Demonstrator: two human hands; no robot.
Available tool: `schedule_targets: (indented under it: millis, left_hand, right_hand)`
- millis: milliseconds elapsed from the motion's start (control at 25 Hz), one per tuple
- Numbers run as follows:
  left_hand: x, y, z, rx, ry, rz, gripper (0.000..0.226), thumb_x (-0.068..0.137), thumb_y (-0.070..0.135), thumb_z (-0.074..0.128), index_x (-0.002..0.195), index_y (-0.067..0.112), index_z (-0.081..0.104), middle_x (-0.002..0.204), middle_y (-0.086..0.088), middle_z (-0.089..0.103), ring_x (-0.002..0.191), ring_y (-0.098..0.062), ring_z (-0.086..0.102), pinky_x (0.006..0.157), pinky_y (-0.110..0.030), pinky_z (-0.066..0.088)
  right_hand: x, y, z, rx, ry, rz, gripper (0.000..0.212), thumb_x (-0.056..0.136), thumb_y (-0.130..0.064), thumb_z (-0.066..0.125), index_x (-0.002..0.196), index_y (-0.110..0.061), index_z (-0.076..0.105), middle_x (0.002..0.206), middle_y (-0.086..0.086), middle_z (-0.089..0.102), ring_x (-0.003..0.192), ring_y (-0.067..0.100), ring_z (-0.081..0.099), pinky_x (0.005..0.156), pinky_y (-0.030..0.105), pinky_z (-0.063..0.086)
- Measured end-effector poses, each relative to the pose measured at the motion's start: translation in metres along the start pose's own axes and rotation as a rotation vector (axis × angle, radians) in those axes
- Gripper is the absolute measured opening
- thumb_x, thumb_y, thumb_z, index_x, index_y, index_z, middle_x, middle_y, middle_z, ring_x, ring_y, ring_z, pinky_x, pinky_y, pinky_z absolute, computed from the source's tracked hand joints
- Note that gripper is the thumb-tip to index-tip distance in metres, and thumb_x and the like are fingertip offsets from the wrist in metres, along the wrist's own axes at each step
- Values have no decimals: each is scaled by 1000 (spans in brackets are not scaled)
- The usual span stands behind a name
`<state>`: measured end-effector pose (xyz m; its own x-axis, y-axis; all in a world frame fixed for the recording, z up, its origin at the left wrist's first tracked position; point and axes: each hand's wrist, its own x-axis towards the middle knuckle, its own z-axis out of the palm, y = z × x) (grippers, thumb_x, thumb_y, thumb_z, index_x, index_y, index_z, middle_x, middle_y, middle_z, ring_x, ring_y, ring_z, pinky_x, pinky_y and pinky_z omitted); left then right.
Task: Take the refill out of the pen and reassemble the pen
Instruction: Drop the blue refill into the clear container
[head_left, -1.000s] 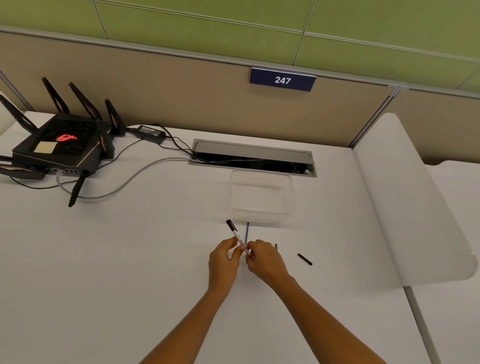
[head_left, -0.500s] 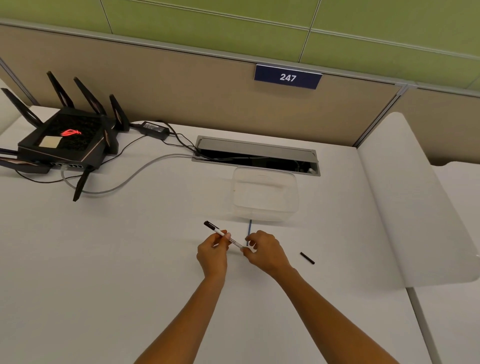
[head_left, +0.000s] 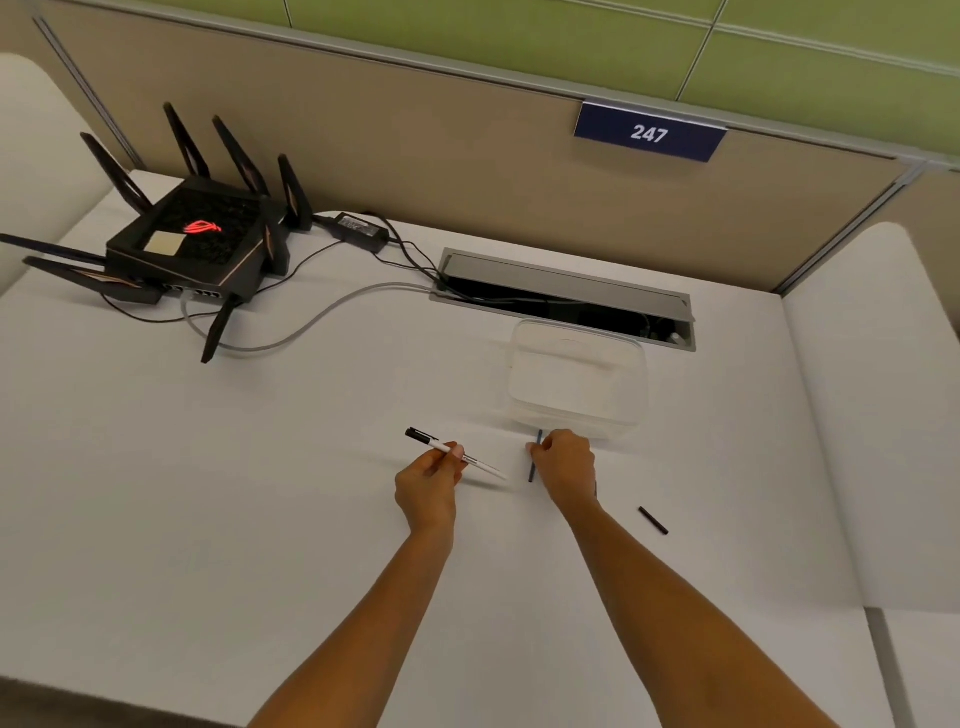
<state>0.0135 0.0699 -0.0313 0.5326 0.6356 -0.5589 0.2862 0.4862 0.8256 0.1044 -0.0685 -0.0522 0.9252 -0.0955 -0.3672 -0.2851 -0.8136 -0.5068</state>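
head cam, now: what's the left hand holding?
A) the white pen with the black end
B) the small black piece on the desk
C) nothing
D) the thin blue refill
A: the left hand grips the white pen mid-barrel, its black end pointing up-left, while the thin blue refill is over at the right hand and the small black piece lies alone on the desk.

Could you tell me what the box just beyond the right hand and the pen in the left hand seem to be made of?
The box looks like clear, slightly frosted plastic: the white desk shows through its walls, and its rounded rim catches soft light. The pen, held in the left hand, appears to be smooth white plastic with a matte black cap end; at this size that stays a guess.
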Motion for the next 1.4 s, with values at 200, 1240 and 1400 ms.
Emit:
schedule_targets:
  millis: [200, 1240, 1400]
  left_hand:
    - [1, 5, 2, 0, -16, -6, 22, 79, 8, 75, 99, -1, 73, 90, -16, 73, 84, -25, 72, 76, -26, 59]
    - [21, 8, 26, 2, -63, -131, 24, 80, 9, 74, 101, -2, 72, 95, -18, 73, 87, -28, 71, 83, -33, 57]
    - [29, 7, 25, -34, -64, -165, 24, 80, 7, 73, 101, -4, 72, 96, -19, 72, 89, -28, 70, 78, -28, 56]
  right_hand:
    - [2, -4, 5, -58, -46, 56, 7, 81, -10, 61, 79, -5, 57, 86, 14, 65, 79, 33, 66, 62, 33, 51]
    - [73, -84, -46, 116, 23, 11, 23, 85, -19, 69, 94, 2, 70, 90, 18, 73, 78, 31, 71, 84, 39, 58]
    - [90, -79, -25, 18, -44, 70, 17, 82, -17, 69, 87, 0, 66, 84, 15, 70, 71, 29, 69, 64, 28, 54]
